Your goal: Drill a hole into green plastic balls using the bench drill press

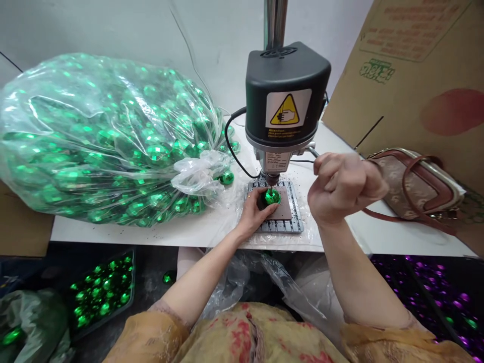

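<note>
Under the drill, left hand (254, 212) apparently grips green ball (271, 196).

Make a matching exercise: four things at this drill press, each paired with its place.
1. green faceted ball
2. clear bag of green balls
3. brown handbag
4. tray of green balls

A. on the floor, below the table's left side
B. table, right of the drill
C. under the drill chuck, in the left hand's fingers
D. table, left of the drill

Pairs: 1-C, 2-D, 3-B, 4-A
</note>
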